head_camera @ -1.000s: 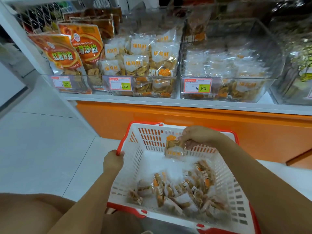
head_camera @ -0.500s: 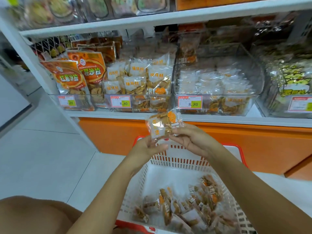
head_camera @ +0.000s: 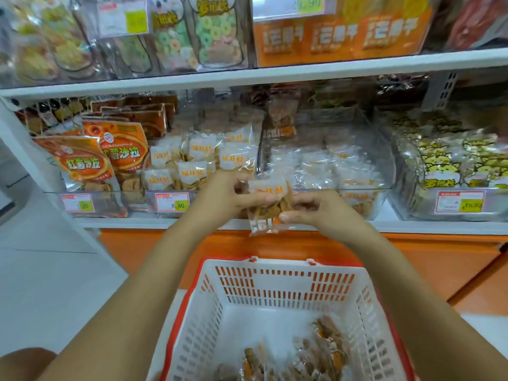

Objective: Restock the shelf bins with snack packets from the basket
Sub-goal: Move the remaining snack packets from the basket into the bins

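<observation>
**Snack packet [head_camera: 268,207] held at the shelf edge, not yet in a bin**

Both hands held 1 packet between them. It hung upright with its white label on top, in front of the lower shelf [head_camera: 165,222] and above the basket [head_camera: 275,287], touching no bin. The left hand [head_camera: 228,196] pinched its upper left side with curled fingers and thumb. The right hand [head_camera: 316,209] pinched its lower right side, fingers also curled.

This looked like the placing step, with the packet being squared up or checked before going in. Its label, orange print on white, matched the packets standing in the 2nd bin [head_camera: 176,191] from the left, just behind the left hand, so that seemed the likely target. The neighbouring bin [head_camera: 384,160] held similar clear packets, so which one was meant could not be told for sure.

The next move would call for lifting the packet over the clear front wall and setting it upright among the rows. Loose packets [head_camera: 324,350] lay in the basket's near end, so plenty of restocking remained.
</observation>
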`<state>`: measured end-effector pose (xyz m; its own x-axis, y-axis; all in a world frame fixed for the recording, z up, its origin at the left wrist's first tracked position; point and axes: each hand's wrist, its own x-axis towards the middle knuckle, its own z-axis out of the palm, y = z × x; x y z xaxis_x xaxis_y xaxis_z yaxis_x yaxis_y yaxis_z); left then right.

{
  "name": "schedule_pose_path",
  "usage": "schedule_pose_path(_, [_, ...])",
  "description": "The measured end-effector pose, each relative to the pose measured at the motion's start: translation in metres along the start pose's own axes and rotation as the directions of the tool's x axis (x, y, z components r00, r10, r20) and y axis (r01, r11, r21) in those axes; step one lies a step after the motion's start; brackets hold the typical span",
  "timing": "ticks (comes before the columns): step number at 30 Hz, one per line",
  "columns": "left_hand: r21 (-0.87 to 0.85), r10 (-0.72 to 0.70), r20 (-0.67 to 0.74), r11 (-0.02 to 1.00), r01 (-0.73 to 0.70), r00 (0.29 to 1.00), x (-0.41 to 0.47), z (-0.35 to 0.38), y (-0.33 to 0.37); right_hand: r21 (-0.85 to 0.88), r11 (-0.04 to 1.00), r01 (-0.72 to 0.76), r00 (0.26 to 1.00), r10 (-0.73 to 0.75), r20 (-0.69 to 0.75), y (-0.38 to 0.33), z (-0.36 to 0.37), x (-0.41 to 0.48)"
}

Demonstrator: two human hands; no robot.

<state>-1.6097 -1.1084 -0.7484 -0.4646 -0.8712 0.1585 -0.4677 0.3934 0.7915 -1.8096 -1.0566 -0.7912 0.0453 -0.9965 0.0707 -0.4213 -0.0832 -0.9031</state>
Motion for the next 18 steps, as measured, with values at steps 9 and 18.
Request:
schedule_pose_path(9, [0.497,-0.103,-0.278,0.836,0.235,0.955,0.083,0.012,0.001,0.241,0.967,-0.081,0.909,0.171,-0.38,-0.001,-0.056,0.077])
schedule_pose_path(18, [0.637,-0.148,-0.162,0.739,0.218,0.976,0.104,0.02,-0.014,-0.082,0.934,-0.348,0.882,0.297,-0.365,0.004,-0.068,0.203])
